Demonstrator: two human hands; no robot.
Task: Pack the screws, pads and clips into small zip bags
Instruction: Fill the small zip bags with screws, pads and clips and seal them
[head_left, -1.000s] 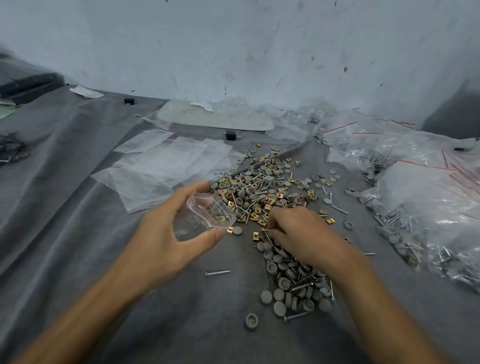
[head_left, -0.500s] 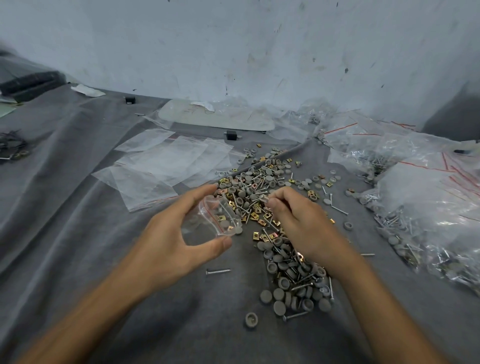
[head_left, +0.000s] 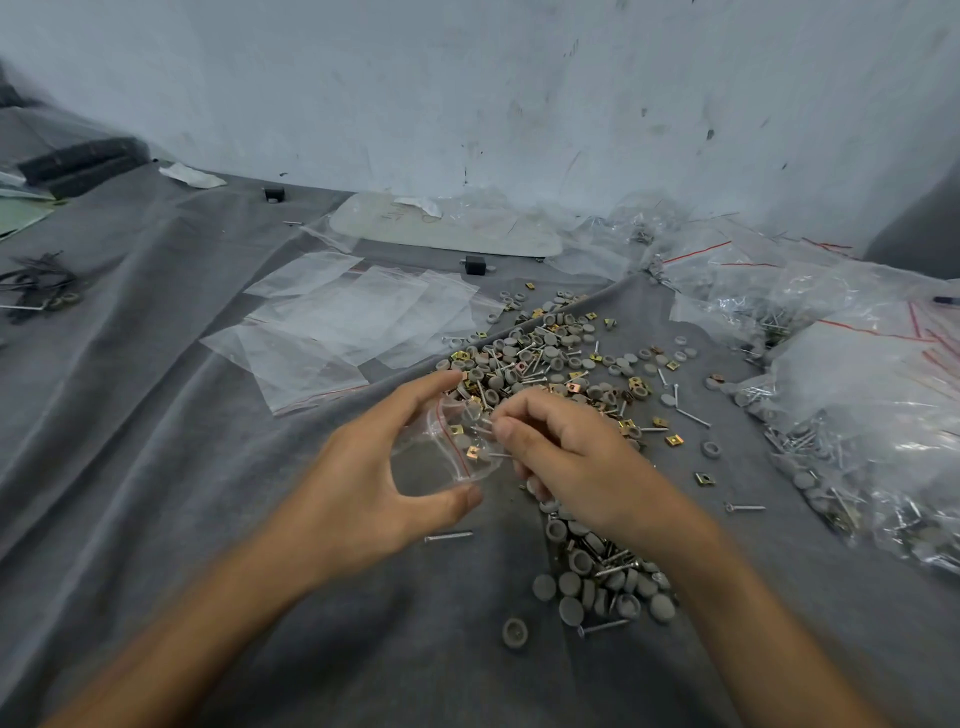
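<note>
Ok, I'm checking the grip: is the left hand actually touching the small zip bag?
Touching. The head view shows the left hand holding the small zip bag, index finger at its top edge, thumb at the bottom.

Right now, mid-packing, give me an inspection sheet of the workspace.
Surface: grey cloth, wrinkled.
Job's things: small zip bag, clear, mouth open; loose pile of pads, screws and brass clips; empty zip bags lying flat; filled bags at right.
Clutter: stray screw and stray pad between the arms; foam block far left.
Hands: left hand holds the small zip bag; right hand at its mouth, fingers curled, what they pinch unclear.
Cables: dark wiry bundle far left, kind unclear.
Surroundings: scuffed white wall.
</note>
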